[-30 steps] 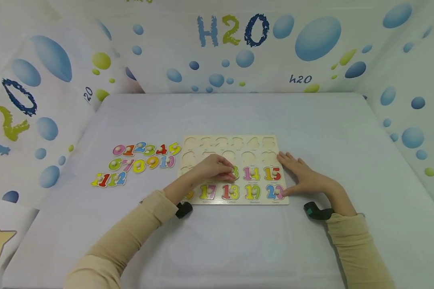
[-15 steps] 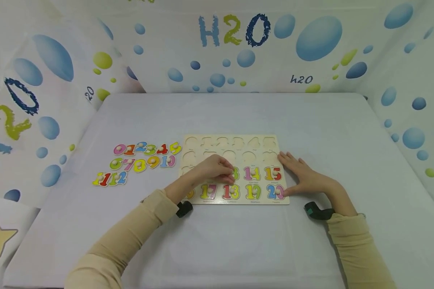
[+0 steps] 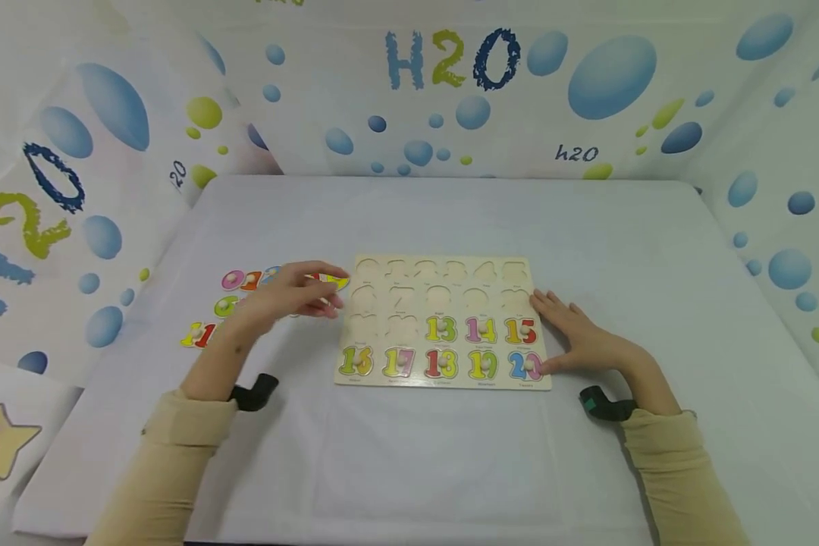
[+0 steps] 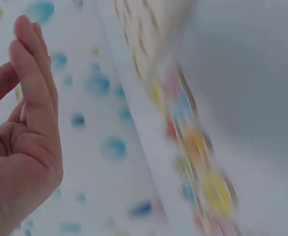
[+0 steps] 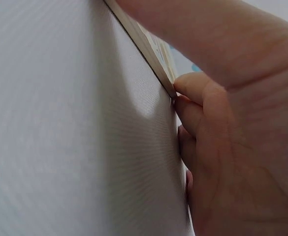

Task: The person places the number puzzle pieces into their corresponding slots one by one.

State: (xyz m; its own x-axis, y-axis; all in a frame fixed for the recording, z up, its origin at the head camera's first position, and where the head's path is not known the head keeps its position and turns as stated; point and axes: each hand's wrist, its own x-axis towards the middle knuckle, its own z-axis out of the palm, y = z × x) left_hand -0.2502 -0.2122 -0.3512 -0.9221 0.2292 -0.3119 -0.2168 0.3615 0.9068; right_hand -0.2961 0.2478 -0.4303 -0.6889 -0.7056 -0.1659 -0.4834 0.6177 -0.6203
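Observation:
A wooden number puzzle board (image 3: 382, 383) lies on the table, with pieces 13 to 20 in its lower right and bottom recesses. My left hand (image 3: 290, 294) hangs over the loose number pieces left of the board. In the left wrist view the left hand (image 4: 25, 132) has loosely bent fingers and holds nothing. It hides part of those pieces; the pink 0 (image 3: 233, 280), green 6 (image 3: 226, 306) and yellow-and-red 11 (image 3: 196, 334) show beside it. My right hand (image 3: 583, 339) rests at the board's right edge, thumb and fingertips touching it, as the right wrist view also shows.
The upper recesses of the board, such as the one marked by an 8-shaped hollow (image 3: 439, 298), hold no pieces. A white cloth (image 3: 437, 462) covers the table, and a printed curtain (image 3: 444, 136) stands behind it. A black wrist camera (image 3: 254, 393) sits on the left wrist.
My left hand has moved from the 13 piece on the board leftward to above the loose pieces, its fingers loosened. The 13 is now uncovered in its recess. My right hand stays at the edge.

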